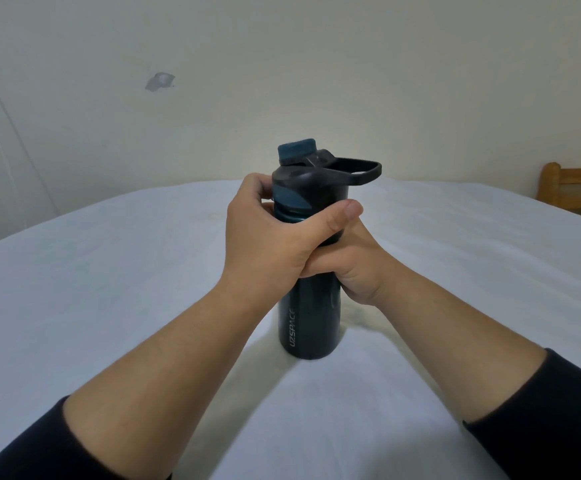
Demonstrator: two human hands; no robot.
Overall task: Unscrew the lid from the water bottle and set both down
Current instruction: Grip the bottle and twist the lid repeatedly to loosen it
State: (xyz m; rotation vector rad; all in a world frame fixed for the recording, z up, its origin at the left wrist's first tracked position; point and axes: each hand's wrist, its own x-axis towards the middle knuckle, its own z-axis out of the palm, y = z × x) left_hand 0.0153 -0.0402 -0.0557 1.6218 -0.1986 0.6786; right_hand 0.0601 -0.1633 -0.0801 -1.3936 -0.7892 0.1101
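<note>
Two hands on one dark bottle (308,327), upright on the white sheet (109,289). Left hand (265,233) wrapped around the neck just under the black lid (311,183), thumb across the front. Right hand (355,268) gripping the body below. Lid on, loop handle pointing right.

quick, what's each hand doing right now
Left hand: holding the water bottle just below its lid, fingers wrapped round.
Right hand: holding the bottle body lower down.

Both hands (299,244) grip the upright water bottle (308,323) on the bed (109,271).
</note>
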